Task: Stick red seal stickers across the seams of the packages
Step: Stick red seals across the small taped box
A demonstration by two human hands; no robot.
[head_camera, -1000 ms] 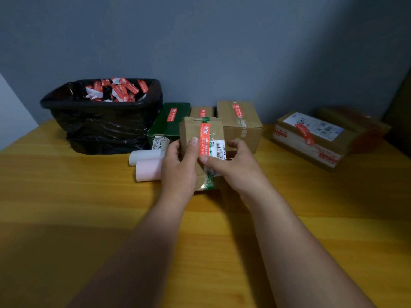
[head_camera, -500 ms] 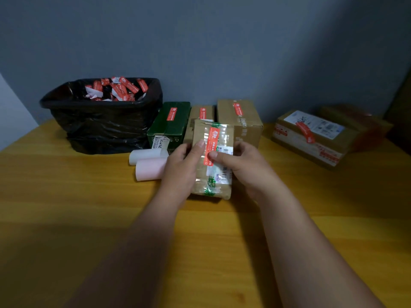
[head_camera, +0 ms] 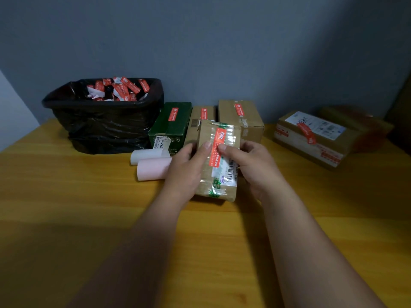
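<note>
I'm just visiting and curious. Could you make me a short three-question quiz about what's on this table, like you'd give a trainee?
1. True or false: the small brown package held by the left hand and the right hand already carries a red seal sticker.
2. Multiple choice: what lies inside the black-lined bin? A) rolls of tape B) red and white paper scraps C) scissors
3. Fill in: just left of the held package lie two pale ___.

Key
1. True; both thumbs rest on or beside it.
2. B
3. rolls
</note>
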